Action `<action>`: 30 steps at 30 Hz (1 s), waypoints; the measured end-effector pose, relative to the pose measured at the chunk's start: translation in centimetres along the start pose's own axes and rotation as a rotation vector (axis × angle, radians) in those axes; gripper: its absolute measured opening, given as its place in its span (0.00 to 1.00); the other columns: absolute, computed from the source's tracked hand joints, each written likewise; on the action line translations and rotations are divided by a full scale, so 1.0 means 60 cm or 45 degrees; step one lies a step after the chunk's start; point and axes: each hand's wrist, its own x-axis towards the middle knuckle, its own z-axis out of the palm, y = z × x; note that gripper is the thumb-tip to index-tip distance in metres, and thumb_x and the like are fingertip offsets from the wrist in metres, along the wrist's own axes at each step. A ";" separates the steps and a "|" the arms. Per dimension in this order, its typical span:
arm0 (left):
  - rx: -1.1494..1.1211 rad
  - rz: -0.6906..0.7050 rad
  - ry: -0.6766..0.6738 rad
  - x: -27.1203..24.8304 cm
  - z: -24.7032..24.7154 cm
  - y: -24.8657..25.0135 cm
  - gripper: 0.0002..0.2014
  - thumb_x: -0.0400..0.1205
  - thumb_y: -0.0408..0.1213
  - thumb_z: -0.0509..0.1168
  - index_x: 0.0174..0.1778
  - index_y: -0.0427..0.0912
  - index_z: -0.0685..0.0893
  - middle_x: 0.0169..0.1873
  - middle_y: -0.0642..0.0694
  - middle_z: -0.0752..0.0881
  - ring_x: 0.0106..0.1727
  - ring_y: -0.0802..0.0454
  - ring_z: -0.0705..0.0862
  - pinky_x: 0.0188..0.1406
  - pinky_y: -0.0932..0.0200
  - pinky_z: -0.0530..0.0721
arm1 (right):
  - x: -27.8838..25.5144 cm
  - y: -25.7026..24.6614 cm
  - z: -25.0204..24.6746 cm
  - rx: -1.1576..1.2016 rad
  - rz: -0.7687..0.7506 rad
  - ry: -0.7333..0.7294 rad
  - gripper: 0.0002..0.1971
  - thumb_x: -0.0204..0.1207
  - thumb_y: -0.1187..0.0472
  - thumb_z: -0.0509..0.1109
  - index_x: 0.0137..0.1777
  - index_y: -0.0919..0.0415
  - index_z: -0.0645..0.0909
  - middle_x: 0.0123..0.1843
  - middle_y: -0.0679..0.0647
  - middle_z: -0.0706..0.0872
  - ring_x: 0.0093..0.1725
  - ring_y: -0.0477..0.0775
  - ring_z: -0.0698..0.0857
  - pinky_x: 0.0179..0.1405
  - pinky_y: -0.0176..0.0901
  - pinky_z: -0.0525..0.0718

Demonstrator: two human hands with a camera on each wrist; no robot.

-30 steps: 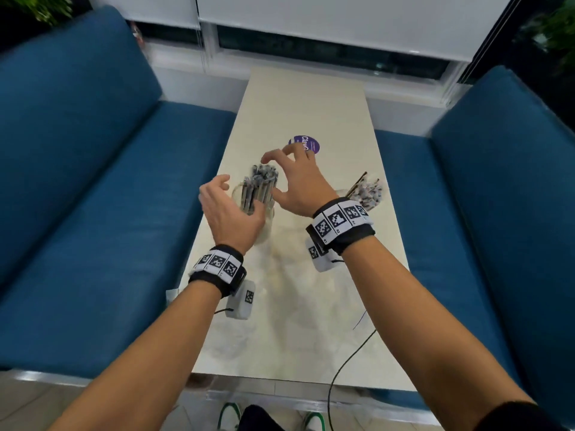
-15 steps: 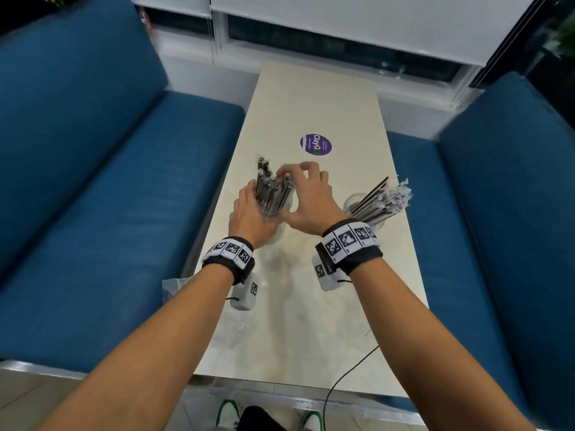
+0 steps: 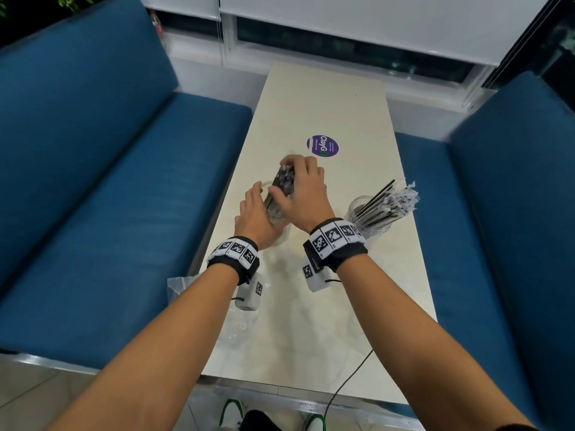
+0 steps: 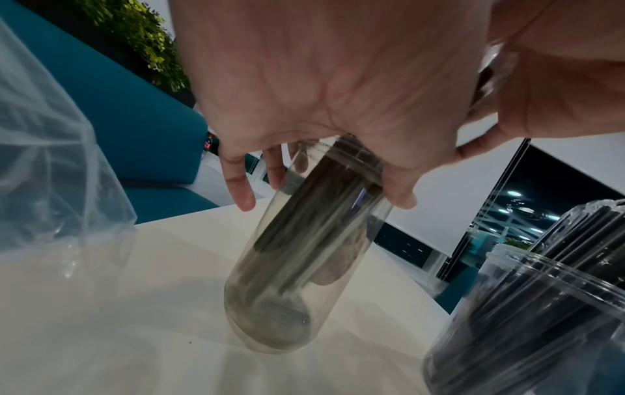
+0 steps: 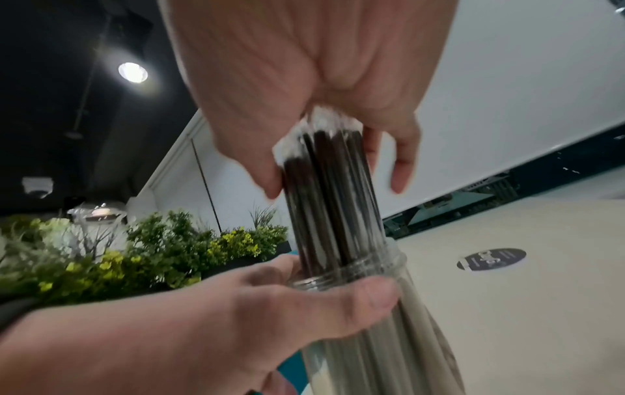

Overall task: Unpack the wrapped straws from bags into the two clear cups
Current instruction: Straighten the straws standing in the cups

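The fingers [image 4: 236,184] of the left hand [image 3: 255,217] curl round the rim of a tilted clear cup [image 4: 304,262] standing on the desk [image 3: 326,321]. The right hand [image 3: 306,197] grips the top of a bundle of wrapped straws [image 5: 331,192] reaching down into that cup. To the right, a second clear cup [image 3: 370,219] holds more straws. Farther off lies a purple sticker [image 3: 322,146].

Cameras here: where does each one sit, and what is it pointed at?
Head: on the head, looking down at the table, both forearms and hands.
Left wrist: under the left hand, facing the tilted cup.
Right wrist: under the right hand, facing the straws.
Shared: both wrist views show that cup of straws.
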 end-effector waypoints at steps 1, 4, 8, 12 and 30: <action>-0.005 -0.005 -0.005 -0.001 0.000 0.000 0.53 0.79 0.47 0.78 0.93 0.43 0.52 0.87 0.43 0.65 0.85 0.38 0.68 0.78 0.27 0.75 | -0.005 0.000 0.000 -0.114 0.008 -0.068 0.38 0.72 0.42 0.80 0.79 0.48 0.70 0.74 0.56 0.73 0.70 0.63 0.74 0.70 0.63 0.78; -0.009 -0.029 -0.008 0.000 -0.001 -0.001 0.53 0.78 0.51 0.78 0.93 0.44 0.54 0.85 0.43 0.67 0.84 0.38 0.70 0.76 0.27 0.77 | 0.004 -0.005 -0.015 -0.194 -0.032 -0.058 0.49 0.66 0.26 0.75 0.86 0.39 0.61 0.83 0.55 0.66 0.76 0.65 0.70 0.74 0.62 0.71; 0.005 -0.051 0.007 0.001 -0.001 0.000 0.56 0.75 0.63 0.77 0.91 0.47 0.54 0.85 0.45 0.68 0.84 0.40 0.70 0.76 0.27 0.77 | 0.034 -0.016 -0.016 -0.125 -0.082 -0.148 0.28 0.80 0.33 0.67 0.79 0.32 0.74 0.86 0.51 0.65 0.83 0.65 0.65 0.76 0.66 0.70; -0.003 -0.032 -0.002 0.000 0.000 0.001 0.55 0.77 0.62 0.77 0.92 0.46 0.54 0.87 0.46 0.65 0.85 0.41 0.68 0.77 0.29 0.75 | 0.049 -0.006 0.004 -0.033 -0.134 -0.233 0.09 0.83 0.56 0.71 0.60 0.55 0.87 0.63 0.57 0.84 0.63 0.63 0.83 0.66 0.58 0.84; -0.007 -0.018 -0.016 0.004 0.002 -0.006 0.53 0.78 0.56 0.78 0.92 0.46 0.53 0.86 0.44 0.66 0.84 0.39 0.69 0.76 0.26 0.76 | 0.006 0.015 -0.012 -0.124 -0.172 -0.099 0.18 0.81 0.47 0.72 0.69 0.49 0.84 0.75 0.51 0.80 0.72 0.61 0.74 0.73 0.62 0.75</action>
